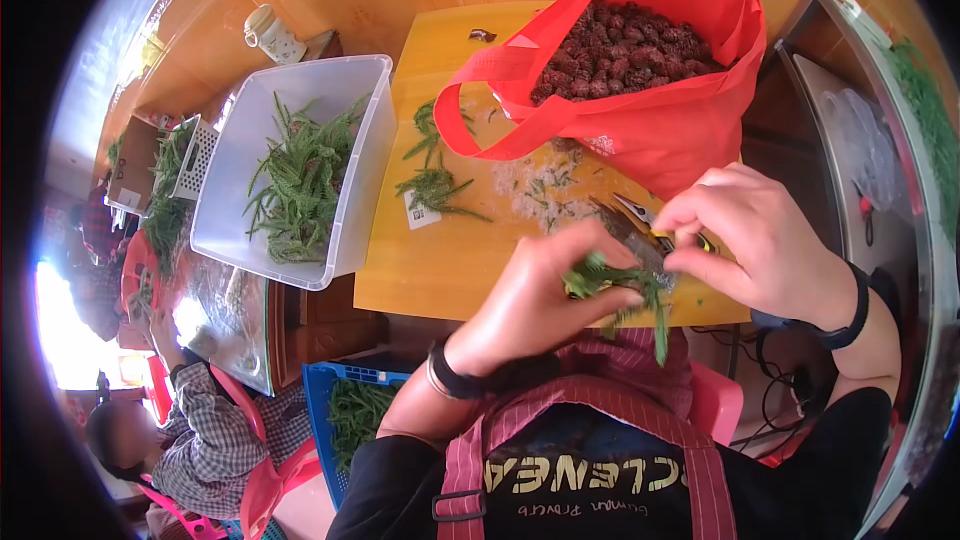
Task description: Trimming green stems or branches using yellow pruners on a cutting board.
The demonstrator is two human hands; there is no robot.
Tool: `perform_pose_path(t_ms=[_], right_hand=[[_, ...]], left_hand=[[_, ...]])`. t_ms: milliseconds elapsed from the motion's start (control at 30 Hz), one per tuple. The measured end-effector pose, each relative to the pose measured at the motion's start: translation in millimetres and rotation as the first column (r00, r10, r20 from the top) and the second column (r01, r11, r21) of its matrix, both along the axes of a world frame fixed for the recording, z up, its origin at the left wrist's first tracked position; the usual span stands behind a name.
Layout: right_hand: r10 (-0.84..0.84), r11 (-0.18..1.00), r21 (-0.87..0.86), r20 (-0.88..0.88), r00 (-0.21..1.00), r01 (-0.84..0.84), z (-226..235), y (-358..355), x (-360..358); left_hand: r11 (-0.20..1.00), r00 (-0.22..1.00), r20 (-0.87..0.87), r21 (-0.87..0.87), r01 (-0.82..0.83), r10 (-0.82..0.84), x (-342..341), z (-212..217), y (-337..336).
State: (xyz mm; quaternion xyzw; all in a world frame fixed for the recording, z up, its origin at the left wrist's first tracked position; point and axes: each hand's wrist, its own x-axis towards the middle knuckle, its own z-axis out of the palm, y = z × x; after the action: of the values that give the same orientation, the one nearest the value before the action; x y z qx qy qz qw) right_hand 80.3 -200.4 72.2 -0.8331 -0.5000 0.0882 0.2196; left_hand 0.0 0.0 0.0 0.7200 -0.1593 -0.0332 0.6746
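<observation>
My left hand [560, 285] is closed around a green needle-leaf sprig [655, 315], which pokes out past the thumb and fingers. Just to its right, my right hand [745, 230] is pinched at the fingertips, and whatever it may hold is too small to make out. Pliers [640, 212] with yellow and black handles are right beside those fingertips; I cannot tell whether they touch. More cut sprigs [438, 190] lie on the yellow table [400, 270]. A red fabric bag [660, 145] full of brown pine cones [625, 50] stands at the back right.
A clear plastic bin [365, 180] of green sprigs stands on the left. Below it is a blue basket [322, 430] with more. Pale scraps [530, 190] litter the tabletop. Another person [215, 430] sits at lower left. Cables [770, 380] hang under the right side.
</observation>
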Motion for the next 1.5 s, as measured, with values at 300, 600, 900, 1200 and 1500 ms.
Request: perform_pose_path(t_ms=[300, 600, 900, 1200, 1500], right_hand=[[0.212, 0.901, 0.224, 0.520, 0.827, -0.372, -7, 4, 1], [-0.026, 0.990, 0.136, -0.105, 0.994, 0.040, -10, -1, -2], [0.170, 0.931, 0.230, 0.418, 0.892, -0.285, -7, -3, 2], [-0.074, 0.977, 0.197, -0.066, 0.995, 0.086, -17, -9, -5], [0.156, 0.935, 0.252, 0.344, 0.926, -0.251, -13, -13, 2]], left_hand=[[0.777, 0.841, -0.333, -0.611, 0.152, -0.426, 4, -3, 8], [0.948, 0.912, 0.409, 0.272, -0.167, 0.043, 2, 9, -5], [0.926, 0.954, -0.168, -0.330, 0.181, -0.246, 9, -1, 4], [0.933, 0.892, 0.452, 0.307, -0.188, 0.031, 1, 2, -10], [0.907, 0.951, -0.174, -0.383, 0.175, -0.257, 10, -9, 0]])
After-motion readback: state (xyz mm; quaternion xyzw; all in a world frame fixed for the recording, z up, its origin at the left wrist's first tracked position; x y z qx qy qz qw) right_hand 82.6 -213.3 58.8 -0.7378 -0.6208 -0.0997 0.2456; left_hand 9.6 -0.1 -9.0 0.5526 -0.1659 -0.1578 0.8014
